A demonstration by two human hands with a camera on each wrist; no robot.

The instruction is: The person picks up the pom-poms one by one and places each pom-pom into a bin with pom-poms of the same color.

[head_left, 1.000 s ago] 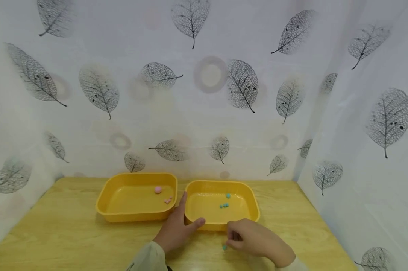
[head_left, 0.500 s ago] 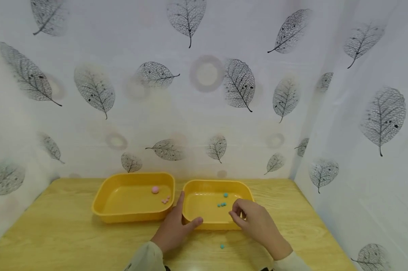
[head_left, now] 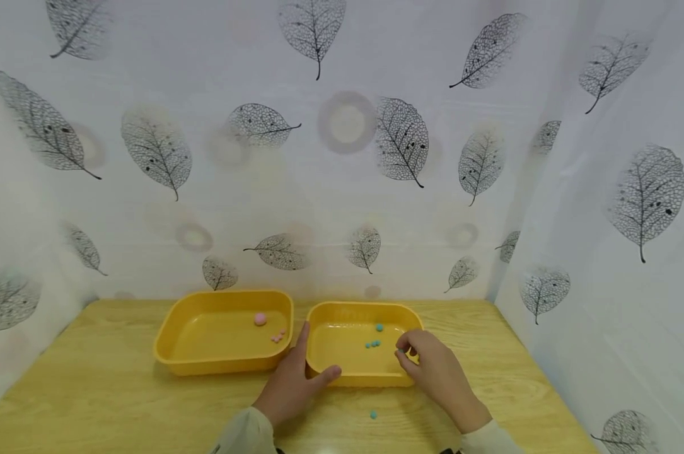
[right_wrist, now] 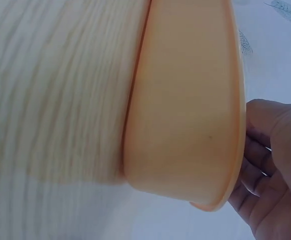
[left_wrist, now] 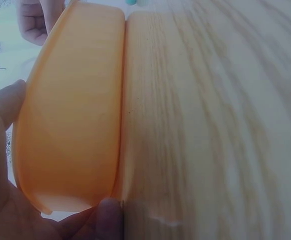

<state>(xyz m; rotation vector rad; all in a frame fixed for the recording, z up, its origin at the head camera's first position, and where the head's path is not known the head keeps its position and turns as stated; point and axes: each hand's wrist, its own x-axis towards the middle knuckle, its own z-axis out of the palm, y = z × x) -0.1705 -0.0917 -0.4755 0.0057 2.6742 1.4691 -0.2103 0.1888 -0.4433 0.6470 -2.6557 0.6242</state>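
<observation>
My left hand [head_left: 289, 386] lies against the near left corner of the right yellow tray [head_left: 370, 380], index finger straight along its side and thumb at its front rim. Inside the tray are a teal ball [head_left: 379, 327] and several smaller teal balls [head_left: 374, 344] in a row. Over its right part, my right hand [head_left: 437, 367] pinches a tiny teal ball [head_left: 400, 351] between thumb and forefinger, mostly hidden. In the right wrist view the fingers curl behind the tray's rim. Another teal ball [head_left: 373, 414] sits on the table in front.
Left of it stands a larger yellow tray [head_left: 222, 364], holding a pink ball [head_left: 260, 319] and several small pink balls [head_left: 278, 336] near its right side. Both trays are on a wood-grain table [head_left: 92, 391]. Leaf-patterned curtains [head_left: 342, 189] hang behind and at the sides.
My right hand has risen from the table beside the loose teal ball and moved over the right tray, then slightly further right. The left hand keeps its place at the tray's corner.
</observation>
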